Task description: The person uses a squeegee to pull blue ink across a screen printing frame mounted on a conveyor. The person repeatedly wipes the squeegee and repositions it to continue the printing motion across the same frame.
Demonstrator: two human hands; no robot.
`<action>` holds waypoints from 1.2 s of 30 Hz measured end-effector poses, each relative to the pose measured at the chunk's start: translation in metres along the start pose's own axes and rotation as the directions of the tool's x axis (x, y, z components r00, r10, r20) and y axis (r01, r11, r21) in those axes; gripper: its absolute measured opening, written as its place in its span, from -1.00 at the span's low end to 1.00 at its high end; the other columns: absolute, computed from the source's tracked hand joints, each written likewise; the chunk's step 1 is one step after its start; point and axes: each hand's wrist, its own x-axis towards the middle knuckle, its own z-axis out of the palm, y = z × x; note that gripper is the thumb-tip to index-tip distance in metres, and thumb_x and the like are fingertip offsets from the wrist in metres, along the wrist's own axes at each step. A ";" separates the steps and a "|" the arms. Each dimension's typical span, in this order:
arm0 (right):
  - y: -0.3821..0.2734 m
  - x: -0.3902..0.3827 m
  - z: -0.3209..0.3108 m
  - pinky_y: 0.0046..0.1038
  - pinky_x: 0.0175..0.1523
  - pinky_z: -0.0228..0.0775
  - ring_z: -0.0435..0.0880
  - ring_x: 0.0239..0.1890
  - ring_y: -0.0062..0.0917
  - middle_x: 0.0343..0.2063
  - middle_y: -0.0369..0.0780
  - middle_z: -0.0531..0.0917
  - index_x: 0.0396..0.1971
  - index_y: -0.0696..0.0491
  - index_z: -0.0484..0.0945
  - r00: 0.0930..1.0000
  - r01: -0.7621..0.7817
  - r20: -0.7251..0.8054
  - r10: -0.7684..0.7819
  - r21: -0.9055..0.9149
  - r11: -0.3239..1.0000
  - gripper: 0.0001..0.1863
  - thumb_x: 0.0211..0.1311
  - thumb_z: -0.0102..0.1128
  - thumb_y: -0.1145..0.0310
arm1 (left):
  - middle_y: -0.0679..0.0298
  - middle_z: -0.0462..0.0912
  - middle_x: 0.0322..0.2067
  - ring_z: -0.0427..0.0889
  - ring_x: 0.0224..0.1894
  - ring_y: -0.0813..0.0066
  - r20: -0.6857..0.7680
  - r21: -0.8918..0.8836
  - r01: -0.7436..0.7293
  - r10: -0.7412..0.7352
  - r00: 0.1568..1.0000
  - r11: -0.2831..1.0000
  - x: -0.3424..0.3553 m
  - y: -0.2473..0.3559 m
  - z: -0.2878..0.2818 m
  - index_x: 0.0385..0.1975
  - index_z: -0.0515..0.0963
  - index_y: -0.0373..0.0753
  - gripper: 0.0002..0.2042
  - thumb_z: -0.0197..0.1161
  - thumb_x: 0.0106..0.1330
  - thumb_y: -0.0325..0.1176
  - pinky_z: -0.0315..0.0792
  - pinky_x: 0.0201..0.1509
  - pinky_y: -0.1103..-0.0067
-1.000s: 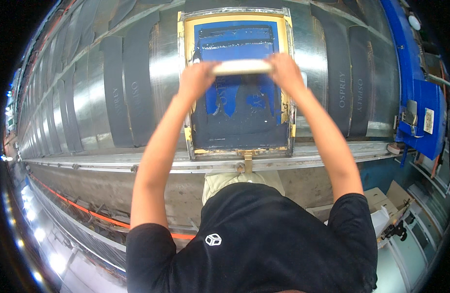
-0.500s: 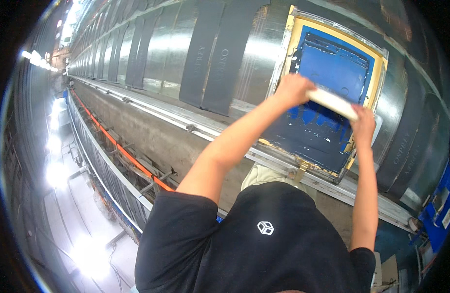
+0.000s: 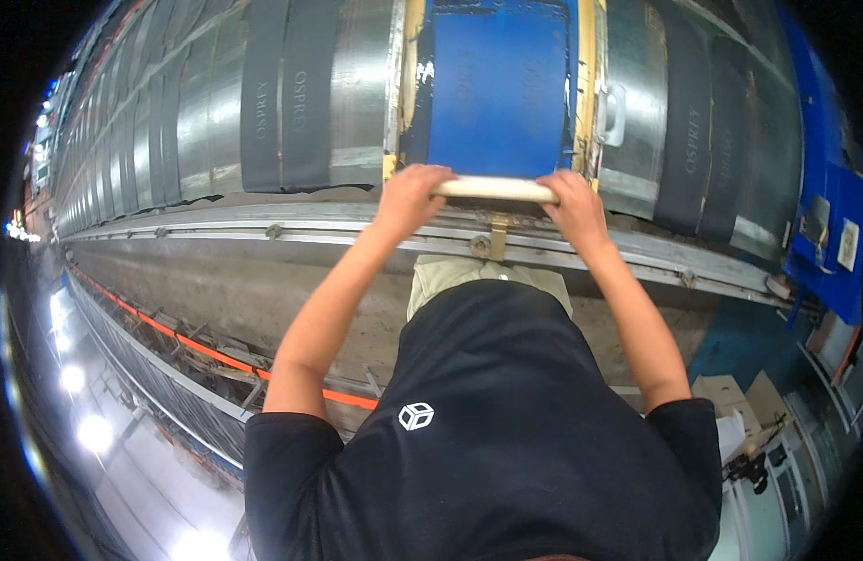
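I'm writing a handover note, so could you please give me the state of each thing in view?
Left hand: closed on the left end of the pale bar.
Right hand: closed on its right end.
Pale bar: held crosswise at the near end of the blue screen.
Blue screen: dark smears along its sides.
Frame: over the metal table, far end out of view.
Dark strips: laid side by side.

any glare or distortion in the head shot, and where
Head view throughout: pale glare streaks the metal table beside the blue screen; light spots at lower left burn out to white; the fisheye bends the long rail and blackens the corners; the left hand and right hand on the pale bar look fairly clear.
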 end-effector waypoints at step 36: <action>0.020 0.019 0.024 -0.30 0.07 0.53 0.61 -0.05 -0.26 -0.10 -0.22 0.71 -0.11 0.06 0.69 0.985 -0.090 -0.151 0.084 -0.033 0.995 -0.47 -0.24 0.35 0.68 | 0.38 0.77 -0.07 0.70 -0.08 0.33 -0.117 0.130 -0.011 0.026 0.993 0.991 0.038 -0.024 0.024 -0.13 0.77 0.01 -0.50 0.35 -0.12 -0.65 0.56 0.01 0.44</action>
